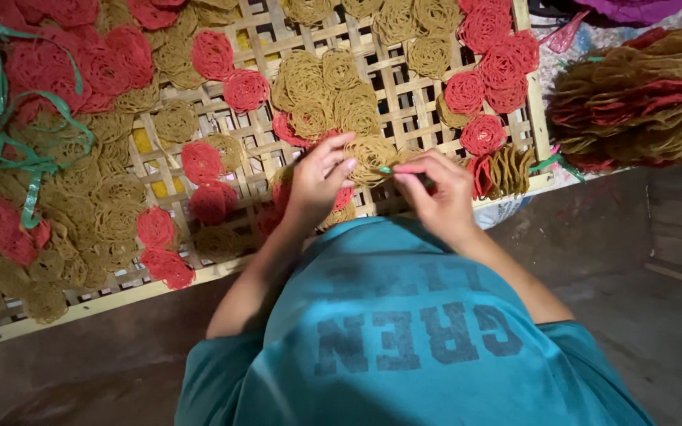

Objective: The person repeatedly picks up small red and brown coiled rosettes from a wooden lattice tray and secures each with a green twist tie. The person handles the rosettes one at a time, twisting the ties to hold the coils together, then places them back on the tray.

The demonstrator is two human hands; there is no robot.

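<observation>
Bamboo rack is carrying red and tan noodle discs spread flat. You're pinching a green strip with your right hand; left hand is gripping a disc stack at the near edge, steadying it.
</observation>
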